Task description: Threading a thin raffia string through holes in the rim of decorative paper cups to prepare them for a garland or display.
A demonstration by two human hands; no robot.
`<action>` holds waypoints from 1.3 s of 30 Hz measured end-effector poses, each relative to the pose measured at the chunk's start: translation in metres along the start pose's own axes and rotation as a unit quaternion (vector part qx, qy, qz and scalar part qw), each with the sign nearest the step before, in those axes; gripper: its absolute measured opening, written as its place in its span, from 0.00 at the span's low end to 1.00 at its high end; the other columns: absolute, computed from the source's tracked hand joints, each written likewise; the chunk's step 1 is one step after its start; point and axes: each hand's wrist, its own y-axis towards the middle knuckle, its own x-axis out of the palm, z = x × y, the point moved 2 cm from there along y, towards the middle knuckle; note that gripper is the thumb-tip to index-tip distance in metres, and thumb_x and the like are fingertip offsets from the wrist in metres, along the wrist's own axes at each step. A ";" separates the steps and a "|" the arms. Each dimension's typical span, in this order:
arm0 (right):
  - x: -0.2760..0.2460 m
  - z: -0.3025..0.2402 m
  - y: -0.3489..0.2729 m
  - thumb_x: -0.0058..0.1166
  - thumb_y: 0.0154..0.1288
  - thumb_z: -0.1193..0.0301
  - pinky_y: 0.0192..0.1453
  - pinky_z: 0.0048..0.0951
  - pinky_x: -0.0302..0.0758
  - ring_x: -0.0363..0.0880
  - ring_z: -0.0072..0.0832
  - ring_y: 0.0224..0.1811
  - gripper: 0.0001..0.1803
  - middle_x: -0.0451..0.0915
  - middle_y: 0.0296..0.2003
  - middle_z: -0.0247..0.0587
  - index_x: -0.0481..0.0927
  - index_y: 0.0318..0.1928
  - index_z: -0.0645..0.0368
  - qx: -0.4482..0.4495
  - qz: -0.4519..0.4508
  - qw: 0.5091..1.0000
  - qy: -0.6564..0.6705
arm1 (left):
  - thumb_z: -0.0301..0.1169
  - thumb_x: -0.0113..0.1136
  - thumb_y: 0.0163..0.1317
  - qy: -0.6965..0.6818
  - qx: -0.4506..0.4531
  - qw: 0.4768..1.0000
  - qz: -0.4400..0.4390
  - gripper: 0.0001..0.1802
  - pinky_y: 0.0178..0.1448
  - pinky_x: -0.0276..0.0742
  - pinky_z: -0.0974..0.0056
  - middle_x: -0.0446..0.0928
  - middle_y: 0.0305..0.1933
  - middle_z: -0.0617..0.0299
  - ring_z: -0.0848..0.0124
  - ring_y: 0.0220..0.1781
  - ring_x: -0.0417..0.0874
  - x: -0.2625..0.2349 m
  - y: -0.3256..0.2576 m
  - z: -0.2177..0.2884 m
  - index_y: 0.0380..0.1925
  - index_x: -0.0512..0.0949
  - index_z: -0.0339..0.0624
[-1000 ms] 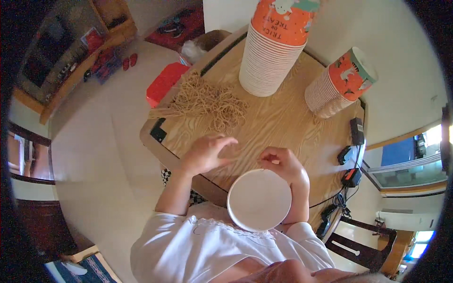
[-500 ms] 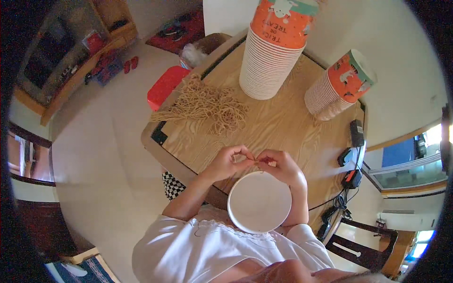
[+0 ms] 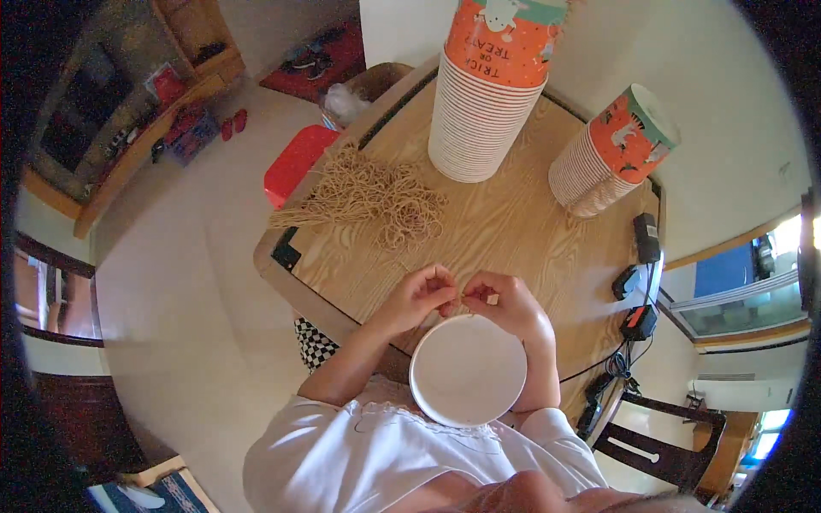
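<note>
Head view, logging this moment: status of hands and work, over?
Left hand and right hand pinched together on a thin rubber band, above the white cup. Band pile apart, nothing between.

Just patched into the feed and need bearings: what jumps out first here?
Two tall stacks of orange paper cups: one upright at the table's far edge, one leaning at far right. A tan rubber-band pile sprawls at far left. Nearer, the left hand and right hand meet above a white cup.
</note>
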 end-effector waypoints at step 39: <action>0.002 0.002 0.000 0.58 0.55 0.73 0.35 0.27 0.74 0.78 0.27 0.30 0.07 0.79 0.27 0.40 0.80 0.34 0.62 -0.009 -0.011 0.999 -0.043 | 0.26 0.62 0.54 0.189 0.077 0.978 0.034 0.06 0.33 0.74 0.73 0.78 0.28 0.66 0.81 0.29 0.76 -0.001 -0.006 0.002 0.31 0.77 0.37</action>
